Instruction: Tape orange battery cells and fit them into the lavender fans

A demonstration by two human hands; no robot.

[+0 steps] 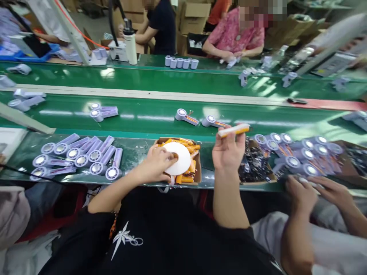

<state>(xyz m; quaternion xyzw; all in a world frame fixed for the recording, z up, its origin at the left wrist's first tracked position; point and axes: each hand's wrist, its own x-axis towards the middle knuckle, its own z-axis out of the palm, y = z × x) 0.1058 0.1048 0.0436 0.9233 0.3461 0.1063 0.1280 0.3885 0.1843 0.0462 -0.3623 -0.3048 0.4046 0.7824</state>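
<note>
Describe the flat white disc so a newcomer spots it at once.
On the dark green bench nearest the camera wearer, find the brown cardboard box of slim orange pieces. Over it, under the wearer's left hand, is the flat white disc: broad and round among narrow orange shapes.

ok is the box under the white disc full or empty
Looks full: orange pieces crowd the box to its rim where visible.

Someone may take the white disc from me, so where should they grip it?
Probably by its right rim, coming from the right: the white disc is round, and that edge shows uncovered against the orange pieces, whereas your left hand covers part of its left side.
</note>
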